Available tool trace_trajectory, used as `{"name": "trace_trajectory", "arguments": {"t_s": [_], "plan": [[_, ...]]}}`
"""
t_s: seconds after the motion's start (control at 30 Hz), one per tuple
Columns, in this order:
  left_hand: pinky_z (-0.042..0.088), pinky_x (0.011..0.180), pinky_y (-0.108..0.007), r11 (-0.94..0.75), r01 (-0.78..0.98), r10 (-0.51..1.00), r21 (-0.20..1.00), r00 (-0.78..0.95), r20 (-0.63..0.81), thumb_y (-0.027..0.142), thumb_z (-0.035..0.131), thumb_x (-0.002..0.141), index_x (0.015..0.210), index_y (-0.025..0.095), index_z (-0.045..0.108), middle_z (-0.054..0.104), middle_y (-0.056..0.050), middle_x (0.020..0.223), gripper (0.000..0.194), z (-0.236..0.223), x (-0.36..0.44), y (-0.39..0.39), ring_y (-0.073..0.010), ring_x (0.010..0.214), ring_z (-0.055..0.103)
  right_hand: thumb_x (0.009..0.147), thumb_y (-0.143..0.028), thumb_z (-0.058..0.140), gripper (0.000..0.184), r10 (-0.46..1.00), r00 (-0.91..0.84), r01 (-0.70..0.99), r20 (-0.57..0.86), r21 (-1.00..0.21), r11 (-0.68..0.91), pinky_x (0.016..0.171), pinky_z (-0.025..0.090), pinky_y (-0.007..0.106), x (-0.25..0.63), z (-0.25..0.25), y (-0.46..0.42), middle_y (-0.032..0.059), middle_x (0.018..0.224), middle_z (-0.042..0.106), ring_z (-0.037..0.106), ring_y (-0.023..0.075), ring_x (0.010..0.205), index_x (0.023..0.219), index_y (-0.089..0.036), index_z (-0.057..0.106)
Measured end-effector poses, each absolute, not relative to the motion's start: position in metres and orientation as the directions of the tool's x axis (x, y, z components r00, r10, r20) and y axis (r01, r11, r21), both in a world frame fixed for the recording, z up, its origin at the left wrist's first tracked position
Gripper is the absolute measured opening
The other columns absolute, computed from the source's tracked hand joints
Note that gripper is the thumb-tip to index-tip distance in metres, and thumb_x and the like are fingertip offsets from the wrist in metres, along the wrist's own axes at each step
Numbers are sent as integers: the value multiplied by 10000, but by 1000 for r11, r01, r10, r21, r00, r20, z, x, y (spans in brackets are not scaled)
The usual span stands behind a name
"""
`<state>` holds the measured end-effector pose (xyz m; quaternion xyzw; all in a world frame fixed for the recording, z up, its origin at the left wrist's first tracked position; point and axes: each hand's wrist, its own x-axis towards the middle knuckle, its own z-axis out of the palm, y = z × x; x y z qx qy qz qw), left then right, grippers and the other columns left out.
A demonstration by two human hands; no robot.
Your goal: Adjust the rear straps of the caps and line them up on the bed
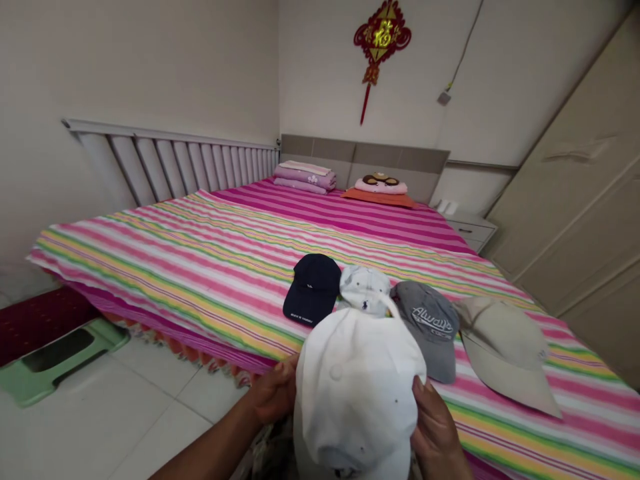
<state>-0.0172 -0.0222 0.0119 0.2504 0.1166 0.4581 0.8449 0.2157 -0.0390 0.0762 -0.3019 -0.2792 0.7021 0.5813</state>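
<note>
A white baseball cap (363, 387) is held up close to me, its brim toward my body and its back strap toward the bed. My left hand (275, 390) grips its left edge, fingers partly hidden behind it. On the opposite edge my right hand (435, 423) pinches the cap with the thumb in front. Beyond it, a row of caps lies on the striped bedsheet (200, 267): a navy cap (314, 283), a smaller white cap (363, 283) partly covered by the held one, a grey cap (430, 320) with "Always" lettering, and a beige cap (507, 347).
Folded purple bedding (305, 179) and a pink folded item (381, 187) on an orange one sit by the headboard (400, 160). A green stool (60, 357) stands on the tiled floor at left. A white nightstand (470, 230) and a wardrobe (575, 200) are at right.
</note>
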Motion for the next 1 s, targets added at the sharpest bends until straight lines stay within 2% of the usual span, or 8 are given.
{"name": "trace_trajectory", "arguments": {"t_s": [0.13,0.33,0.47,0.6,0.73,0.83,0.9,1.0], "plan": [[442,845,-404,455,-694,826,559,564,28,248,740,568,804,127,658,695,-89,764,278,34,-4,-11,-294,903,624,485,-372,804,743,977,-155,-642,-145,-737,-211,894,395,522,217,70,-47,110,824,727,613,356,951,1168,-218,554],[440,848,-425,465,-662,824,588,566,-14,227,755,537,865,112,651,698,-107,778,362,47,5,-6,-318,919,619,414,-375,830,805,977,-149,-658,-151,-723,-212,861,415,526,238,51,-57,153,1008,683,591,386,980,1160,-230,565],[436,855,-424,511,-612,781,603,624,-29,240,739,543,753,106,661,694,-104,708,262,45,1,-8,-327,936,612,395,-368,840,823,968,-164,-635,-191,-730,-251,840,439,504,252,46,-65,148,997,688,614,375,938,1160,-231,570],[446,836,-405,534,-609,724,586,688,55,276,781,452,644,111,661,686,-91,641,281,47,-3,-12,-321,874,629,449,-299,831,823,952,-230,-611,-203,-731,-304,835,455,472,249,50,-70,153,952,701,634,356,905,1206,-191,527],[467,785,-365,550,-642,677,534,717,166,193,770,428,604,108,661,657,-57,527,224,54,-3,-14,-257,666,652,448,-311,828,834,944,-287,-597,-163,-740,-310,838,462,447,243,50,-67,144,920,710,641,348,890,1211,-180,517],[478,742,-355,550,-626,659,553,732,173,150,782,384,705,87,678,669,-64,562,342,60,-3,-12,-256,641,652,448,-325,825,825,945,-293,-582,-144,-758,-295,833,464,446,245,44,-64,126,871,721,648,340,865,1205,-196,521],[486,709,-337,540,-595,654,595,742,148,162,783,415,833,76,676,692,-91,654,440,64,-4,-9,-252,666,657,436,-317,830,824,950,-283,-570,-136,-772,-280,820,466,446,247,41,-64,111,824,726,656,333,832,1195,-207,528],[496,645,-281,519,-562,667,644,737,106,194,767,495,866,68,671,698,-115,713,404,69,-6,-2,-209,642,656,432,-391,820,753,949,-281,-533,-145,-798,-280,764,483,428,252,42,-66,106,777,723,664,314,756,1122,-210,582]]}}
